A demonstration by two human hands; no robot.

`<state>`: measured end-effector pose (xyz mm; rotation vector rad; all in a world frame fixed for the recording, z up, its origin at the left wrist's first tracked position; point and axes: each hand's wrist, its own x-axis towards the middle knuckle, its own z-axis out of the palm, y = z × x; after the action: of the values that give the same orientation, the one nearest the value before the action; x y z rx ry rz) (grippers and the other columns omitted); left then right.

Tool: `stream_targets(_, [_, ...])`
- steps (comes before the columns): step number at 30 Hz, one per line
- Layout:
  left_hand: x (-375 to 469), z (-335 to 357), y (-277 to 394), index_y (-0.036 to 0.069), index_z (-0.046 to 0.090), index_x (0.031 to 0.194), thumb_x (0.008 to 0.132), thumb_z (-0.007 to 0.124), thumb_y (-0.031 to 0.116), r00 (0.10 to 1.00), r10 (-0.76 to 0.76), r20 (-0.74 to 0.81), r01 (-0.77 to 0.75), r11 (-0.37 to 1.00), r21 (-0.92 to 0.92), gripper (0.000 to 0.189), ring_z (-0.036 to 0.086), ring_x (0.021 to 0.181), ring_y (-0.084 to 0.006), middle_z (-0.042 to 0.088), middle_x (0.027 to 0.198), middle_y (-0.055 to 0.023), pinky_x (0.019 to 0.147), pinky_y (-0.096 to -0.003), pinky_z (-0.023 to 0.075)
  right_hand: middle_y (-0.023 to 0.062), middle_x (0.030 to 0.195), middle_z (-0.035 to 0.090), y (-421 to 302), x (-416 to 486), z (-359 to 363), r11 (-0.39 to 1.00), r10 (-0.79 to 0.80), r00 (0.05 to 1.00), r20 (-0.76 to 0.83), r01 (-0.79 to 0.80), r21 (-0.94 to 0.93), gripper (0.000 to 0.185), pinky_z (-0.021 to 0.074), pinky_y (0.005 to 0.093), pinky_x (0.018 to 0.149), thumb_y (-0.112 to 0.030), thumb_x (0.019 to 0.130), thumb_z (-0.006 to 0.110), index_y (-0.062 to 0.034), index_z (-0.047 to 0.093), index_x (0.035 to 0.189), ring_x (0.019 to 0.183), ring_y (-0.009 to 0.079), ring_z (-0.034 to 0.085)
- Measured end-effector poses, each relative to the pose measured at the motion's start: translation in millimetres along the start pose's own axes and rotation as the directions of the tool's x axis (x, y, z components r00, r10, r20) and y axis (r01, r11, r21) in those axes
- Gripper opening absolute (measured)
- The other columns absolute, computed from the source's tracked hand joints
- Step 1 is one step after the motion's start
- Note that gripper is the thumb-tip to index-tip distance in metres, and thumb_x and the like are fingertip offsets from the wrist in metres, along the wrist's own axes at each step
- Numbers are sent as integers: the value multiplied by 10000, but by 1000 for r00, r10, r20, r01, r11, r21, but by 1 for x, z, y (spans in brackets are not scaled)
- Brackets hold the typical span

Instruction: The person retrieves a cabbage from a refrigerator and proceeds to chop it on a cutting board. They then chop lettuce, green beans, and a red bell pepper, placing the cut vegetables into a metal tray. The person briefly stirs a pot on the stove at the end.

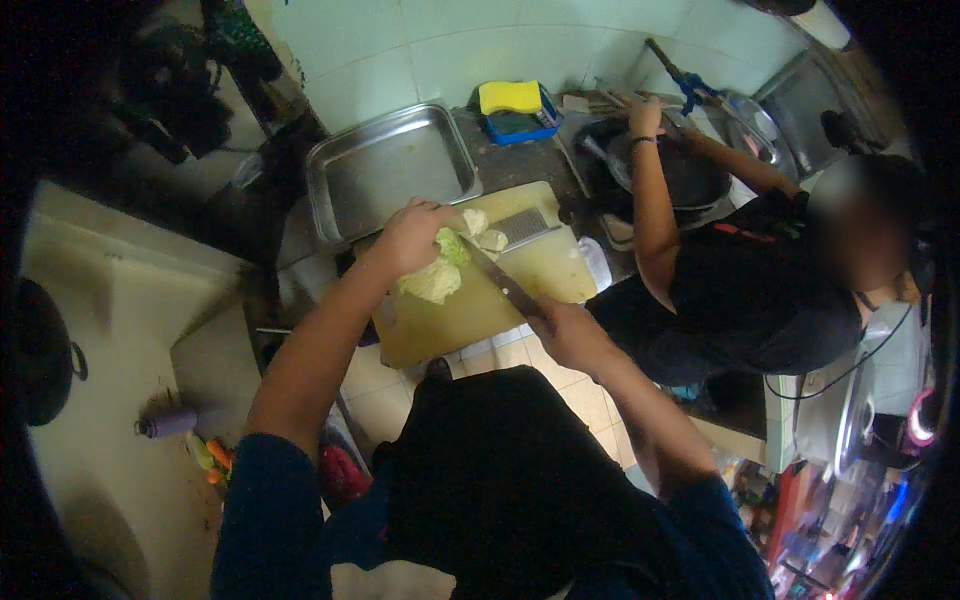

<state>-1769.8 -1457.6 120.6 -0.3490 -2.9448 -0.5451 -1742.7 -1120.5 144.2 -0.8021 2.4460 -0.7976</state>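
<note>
My right hand [564, 330] grips the handle of a kitchen knife [499, 279], whose blade points up and left over a yellowed cutting board [517, 289]. The blade's tip lies among pale green cabbage-like pieces [433, 279]. My left hand [416, 236] rests on these leafy pieces, with its fingertips close to the blade; what lies under the palm is hidden. Paler cut pieces [491, 240] sit beyond the knife. Beside them a metal grater [523, 227] lies on the board.
An empty steel tray [397, 176] stands behind the board at left. Beside the tiled wall, a yellow sponge [510, 97] sits on a blue container [529, 133]. Close at right, a co-worker [742, 285] reaches over a dark pan [675, 169]. A white cloth-like item [595, 264] touches the board's right edge.
</note>
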Motion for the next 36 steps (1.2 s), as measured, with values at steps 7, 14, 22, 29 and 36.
stream_targets(7, [25,12,-23,105,711,1179,740,723,43,922,12,387,-71,988,138,443,645,1070,-366,739,1093,-144,943,-484,530,217,789,683,3,-27,-15,986,127,992,-5,-126,110,244,544,465,696,-235,1050,617,-26,619,1177,730,365,708])
stream_targets(14, [-15,-28,-19,107,668,1227,710,830,200,864,73,498,81,956,-281,550,622,1187,-386,673,1202,-174,1004,-487,517,291,952,710,7,-43,-25,971,185,983,11,-185,151,260,518,569,802,-229,1030,609,-5,617,1163,949,495,684])
stream_targets(22, [-40,-13,9,81,559,1361,576,927,240,898,68,435,-11,991,-132,881,568,1220,-412,541,1355,-186,1022,-497,504,280,922,691,13,-29,-16,983,118,993,-3,-116,139,255,522,487,746,-231,1039,625,-16,633,1176,857,461,678])
stream_targets(29, [-69,9,20,57,605,1314,740,880,275,995,89,-33,-82,979,187,673,578,1176,-370,568,1257,-163,957,-511,514,292,985,701,-1,-14,-9,994,19,998,-68,-12,111,243,537,548,798,-237,1029,637,-21,621,1139,946,512,673])
stream_targets(36, [-97,18,28,100,620,1269,799,828,266,996,72,-54,-65,990,128,539,616,1137,-335,611,1229,-113,899,-466,553,260,916,720,-16,-15,-4,990,36,998,53,-28,-137,217,537,615,804,-225,1018,612,-49,594,1143,913,482,703])
